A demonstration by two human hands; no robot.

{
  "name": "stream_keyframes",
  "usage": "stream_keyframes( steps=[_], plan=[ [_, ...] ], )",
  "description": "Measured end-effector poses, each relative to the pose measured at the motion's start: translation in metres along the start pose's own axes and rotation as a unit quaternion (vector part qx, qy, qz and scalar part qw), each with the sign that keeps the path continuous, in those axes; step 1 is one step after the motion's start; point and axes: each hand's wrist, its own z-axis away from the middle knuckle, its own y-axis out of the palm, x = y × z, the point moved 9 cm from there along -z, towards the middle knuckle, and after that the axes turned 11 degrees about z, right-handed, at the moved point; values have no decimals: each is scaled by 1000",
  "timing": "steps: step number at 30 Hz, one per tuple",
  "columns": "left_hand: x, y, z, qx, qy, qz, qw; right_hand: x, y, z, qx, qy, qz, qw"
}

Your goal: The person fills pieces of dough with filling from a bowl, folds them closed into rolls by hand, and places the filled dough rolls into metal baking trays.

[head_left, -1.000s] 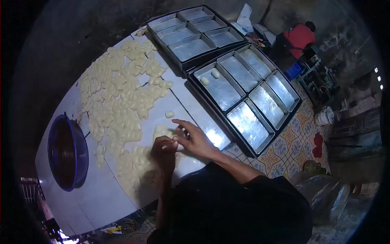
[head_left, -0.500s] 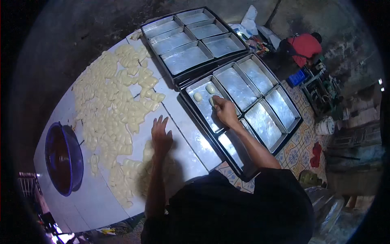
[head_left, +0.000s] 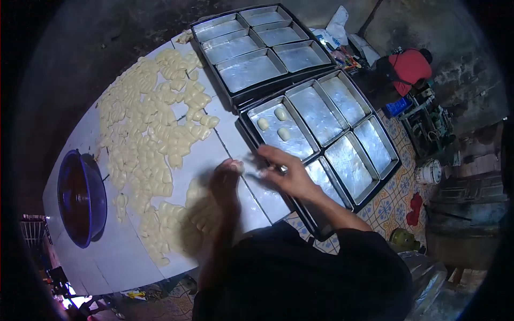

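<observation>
Three pale, rounded dough pieces (head_left: 283,133) lie in the near-left compartment of the closer metal pan set (head_left: 312,117). Just off that compartment's near edge, my right hand (head_left: 289,174) has its fingers apart, slightly blurred, with nothing visible in them. My left hand (head_left: 225,179) is curled above the white tiled table, facing the right one; whatever its fingers may hold is hidden. To the left spreads a large mass of cut, pale dough lumps (head_left: 152,117), touching one another. A smaller cluster of them lies partly under my left forearm and its shadow.
Behind the closer pans stands a second set of metal pans (head_left: 251,67). A purple basin (head_left: 99,200) with dark liquid-looking contents sits on the table's left. Farther right, a person in red (head_left: 411,67) bends beside machinery (head_left: 423,123). A white bucket (head_left: 428,172) stands on the patterned floor.
My right hand has let go of the third dough piece in the pan and drawn back toward me. My left hand has moved right, its fingers curling in.
</observation>
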Motion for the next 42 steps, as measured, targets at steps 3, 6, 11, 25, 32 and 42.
stream_keyframes(
  steps=[3, 6, 11, 25, 32, 42],
  plan=[
    [17, 48, 44, 60, -160, 194, 966, 17, 18, 16, -46, -75, 87, 992],
    [-5, 43, 50, 65, -129, 134, 980, -12, -18, 15, -125, 45, 50, 990],
    [-18, -52, 21, 65, 34, -63, 995, -82, -36, -8, -15, 139, 280, 950],
    [-45, -253, 97, -181, 121, -247, 944, -57, -18, -1, -58, 107, 429, 895],
    [-29, -116, 59, 150, 124, -534, 823, 21, 166, 7, 129, 64, 244, 959],
    [9, -126, 40, 126, 28, -644, 754, 1, 132, 22, -120, 49, -25, 991]
  ],
)
